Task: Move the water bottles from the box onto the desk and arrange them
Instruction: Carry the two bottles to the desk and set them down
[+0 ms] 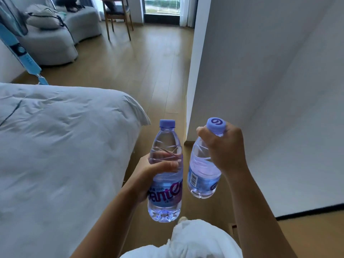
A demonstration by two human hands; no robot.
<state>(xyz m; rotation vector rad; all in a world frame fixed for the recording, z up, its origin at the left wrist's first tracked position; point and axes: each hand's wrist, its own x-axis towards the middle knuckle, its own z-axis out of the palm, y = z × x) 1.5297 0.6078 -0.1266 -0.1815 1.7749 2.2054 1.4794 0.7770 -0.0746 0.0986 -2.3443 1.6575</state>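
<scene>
I carry two clear water bottles with pale purple caps over a wooden floor. My left hand (149, 175) grips the middle of the left bottle (165, 183), which stands upright with a blue-and-purple label facing me. My right hand (225, 148) grips the neck of the right bottle (202, 170) just under its cap, and that bottle hangs tilted with its cap toward me. The two bottles are close together but apart. No box or desk is in view.
A bed with a white duvet (61, 146) fills the left. A white wall (270, 90) runs along the right, ending at a corner. Ahead, the wooden floor (149, 62) leads to a grey sofa (55, 38), a wooden chair (117, 17) and a window (162, 6).
</scene>
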